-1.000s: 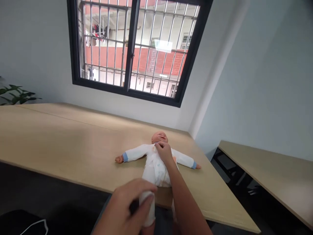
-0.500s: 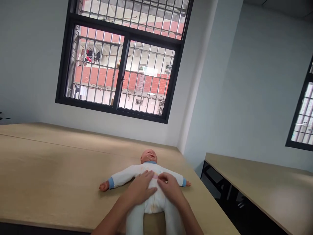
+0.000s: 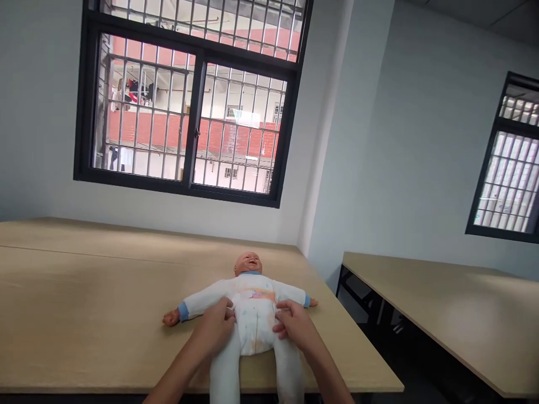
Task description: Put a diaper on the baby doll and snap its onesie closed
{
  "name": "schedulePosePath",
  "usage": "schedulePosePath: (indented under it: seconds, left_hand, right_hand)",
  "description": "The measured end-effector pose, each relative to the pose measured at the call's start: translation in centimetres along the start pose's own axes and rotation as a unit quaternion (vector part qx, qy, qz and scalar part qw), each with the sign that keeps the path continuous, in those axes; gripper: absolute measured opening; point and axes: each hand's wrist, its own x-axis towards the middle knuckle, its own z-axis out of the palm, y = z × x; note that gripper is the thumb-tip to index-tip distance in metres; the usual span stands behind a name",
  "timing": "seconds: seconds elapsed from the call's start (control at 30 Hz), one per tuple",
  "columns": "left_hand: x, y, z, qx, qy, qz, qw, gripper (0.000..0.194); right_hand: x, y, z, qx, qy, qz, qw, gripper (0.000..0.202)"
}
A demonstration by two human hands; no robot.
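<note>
A baby doll [image 3: 248, 262] lies on its back on the table, arms spread, in a white suit with blue collar and cuffs. Around its middle is a white diaper [image 3: 256, 325], with a pinkish-orange band across the front of the waist. My left hand [image 3: 218, 322] is at the diaper's left side, fingers curled in at its edge; the fingertips are partly hidden. On the opposite side, my right hand [image 3: 295, 324] rests against the diaper with its fingers bent but apart.
The wooden table [image 3: 105, 314] has its front edge under the doll's legs. A second table [image 3: 429, 303] stands to the right across a gap. Behind are a white wall and a barred window [image 3: 193, 134].
Both hands have drawn apart from the front of the diaper's waist to its two sides, uncovering the coloured band. The view has shifted somewhat to the right.
</note>
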Motion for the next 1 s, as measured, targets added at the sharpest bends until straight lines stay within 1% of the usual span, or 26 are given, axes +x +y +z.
schedulePosePath:
  seconds: [0.03,0.1,0.13,0.17,0.23,0.27,0.3,0.33,0.37,0.4,0.47,0.53,0.57,0.63,0.7,0.77,0.83,0.87,0.93,1.0]
  left_hand:
    - [0.2,0.4,-0.2,-0.025,-0.013,-0.025,0.999,0.021]
    - [0.6,1.5,-0.3,-0.133,-0.042,-0.071,0.988,0.028]
    - [0.6,2.0,-0.2,-0.211,-0.059,-0.094,0.971,0.032]
    - [0.7,2.4,0.0,-0.295,-0.072,-0.111,0.946,0.035]
    - [0.6,2.8,0.6,-0.433,-0.083,-0.13,0.888,0.037]
    - [0.5,2.8,0.8,-0.475,-0.084,-0.137,0.865,0.037]
    - [0.4,2.6,1.0,-0.498,-0.083,-0.139,0.852,0.037]
    - [0.2,2.4,1.2,-0.505,-0.078,-0.138,0.848,0.037]
    - [0.0,2.0,1.2,-0.498,-0.069,-0.135,0.854,0.037]
    - [-0.2,1.7,1.2,-0.479,-0.056,-0.13,0.866,0.037]
    - [-0.5,1.2,1.2,-0.406,-0.034,-0.111,0.906,0.039]
    - [-0.6,1.0,1.3,-0.325,-0.034,-0.088,0.941,0.046]
    - [-0.6,1.1,1.4,-0.295,-0.044,-0.077,0.952,0.049]
    - [-0.3,1.0,1.6,-0.262,-0.066,-0.054,0.961,0.051]
    - [-0.1,0.5,1.8,-0.246,-0.063,-0.027,0.967,0.048]
    - [0.0,-0.4,1.9,-0.22,-0.016,0.003,0.975,0.041]
    - [-0.1,-1.2,1.9,-0.177,0.056,0.035,0.982,0.034]
    - [-0.2,-1.5,1.9,-0.151,0.086,0.049,0.984,0.031]
    - [0.0,-1.4,1.8,-0.102,0.11,0.072,0.986,0.027]
    - [0.6,-0.6,1.8,-0.046,0.104,0.084,0.99,0.023]
  right_hand:
    - [0.0,-0.3,0.5,-0.003,-0.008,0.007,1.0,0.024]
    - [0.0,-0.9,1.7,-0.008,-0.017,0.009,1.0,0.023]
    - [0.0,-1.2,2.2,-0.007,-0.019,0.004,1.0,0.021]
    - [0.0,-1.3,2.6,-0.002,-0.02,-0.001,1.0,0.02]
    - [0.0,-1.6,2.9,0.017,-0.021,-0.001,1.0,0.019]
    - [-0.1,-1.6,2.9,0.032,-0.023,0.004,0.999,0.02]
    - [-0.1,-1.5,2.7,0.05,-0.028,0.01,0.998,0.021]
    - [-0.1,-1.4,2.4,0.063,-0.034,0.015,0.997,0.022]
    - [-0.2,-1.3,2.1,0.068,-0.038,0.019,0.997,0.023]
    - [-0.3,-1.1,1.8,0.064,-0.037,0.019,0.997,0.023]
    - [-0.5,-0.8,1.7,0.027,-0.026,0.011,0.999,0.023]
    - [-0.7,-0.6,2.1,-0.02,-0.022,-0.008,1.0,0.024]
    - [-0.8,-0.5,2.5,-0.038,-0.032,-0.021,0.999,0.024]
    - [-0.8,-0.3,3.0,-0.062,-0.055,-0.034,0.996,0.026]
    - [-0.8,-0.1,3.1,-0.076,-0.047,-0.038,0.995,0.024]
    - [-0.7,0.3,2.5,-0.091,-0.003,-0.066,0.994,0.017]
    - [-0.7,0.5,1.7,-0.112,0.047,-0.124,0.985,0.012]
    - [-0.7,0.5,1.4,-0.124,0.068,-0.156,0.978,0.013]
    - [-0.6,0.2,1.3,-0.145,0.097,-0.208,0.962,0.016]
    - [-0.2,-0.2,1.8,-0.16,0.103,-0.252,0.949,0.016]
